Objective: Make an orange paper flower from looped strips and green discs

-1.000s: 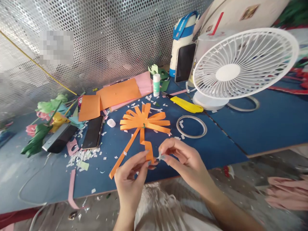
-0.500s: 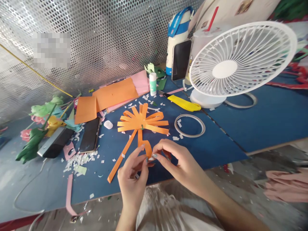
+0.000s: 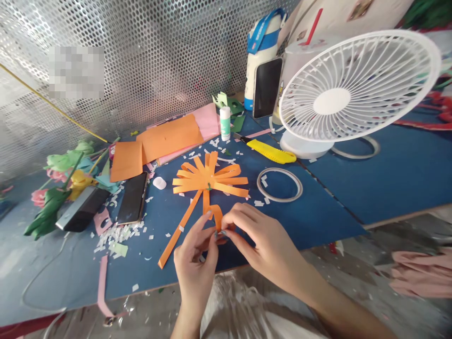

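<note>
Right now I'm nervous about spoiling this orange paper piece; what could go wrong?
The curled orange paper strip pinched by the left hand might crease or tear if tugged. Small white paper scraps nearby could stick to it. The round white desk fan, if switched on, might scatter those scraps.

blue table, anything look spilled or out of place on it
Yes, the table looks littered: white scraps lie scattered by the flat phone, one rests on the long orange strip, and a pink strip overhangs the front edge.
</note>
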Tool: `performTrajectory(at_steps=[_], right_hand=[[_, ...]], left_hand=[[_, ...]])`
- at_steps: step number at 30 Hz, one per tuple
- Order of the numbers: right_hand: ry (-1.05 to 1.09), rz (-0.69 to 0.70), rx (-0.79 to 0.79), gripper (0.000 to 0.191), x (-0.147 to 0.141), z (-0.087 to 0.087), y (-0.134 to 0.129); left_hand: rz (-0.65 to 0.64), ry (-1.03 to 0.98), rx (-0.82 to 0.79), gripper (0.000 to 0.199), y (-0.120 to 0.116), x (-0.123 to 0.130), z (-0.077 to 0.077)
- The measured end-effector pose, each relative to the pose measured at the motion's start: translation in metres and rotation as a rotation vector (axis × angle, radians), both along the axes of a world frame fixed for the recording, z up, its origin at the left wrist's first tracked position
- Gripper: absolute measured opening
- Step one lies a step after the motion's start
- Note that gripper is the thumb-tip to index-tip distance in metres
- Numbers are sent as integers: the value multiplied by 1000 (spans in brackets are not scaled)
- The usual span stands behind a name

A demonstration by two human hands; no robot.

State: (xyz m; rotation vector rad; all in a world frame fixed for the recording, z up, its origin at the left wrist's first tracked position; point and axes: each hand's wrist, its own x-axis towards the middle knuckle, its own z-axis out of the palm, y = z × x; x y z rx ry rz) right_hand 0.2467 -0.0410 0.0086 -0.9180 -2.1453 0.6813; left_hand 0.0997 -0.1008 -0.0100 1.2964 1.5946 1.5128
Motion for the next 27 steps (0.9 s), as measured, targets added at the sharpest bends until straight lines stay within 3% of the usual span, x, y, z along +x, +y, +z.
performTrajectory(at_steps=[5, 12, 17, 22, 27], right_hand=[[11, -36, 23, 14, -4, -2, -2], [143, -16, -94, 14, -7, -3, -3], [226, -3, -139, 11, -8, -7, -4], [246, -7, -125, 10, -10, -10, -4], [206, -45, -66, 10, -11, -11, -5]], left_hand=[[-23, 21, 9, 36, 0, -3, -2], [67, 81, 35, 39, -1, -2, 1], [41, 25, 31, 35, -1, -2, 4], [-5, -75, -11, 40, -1, 0, 3], [34, -82, -13, 39, -2, 5, 5]])
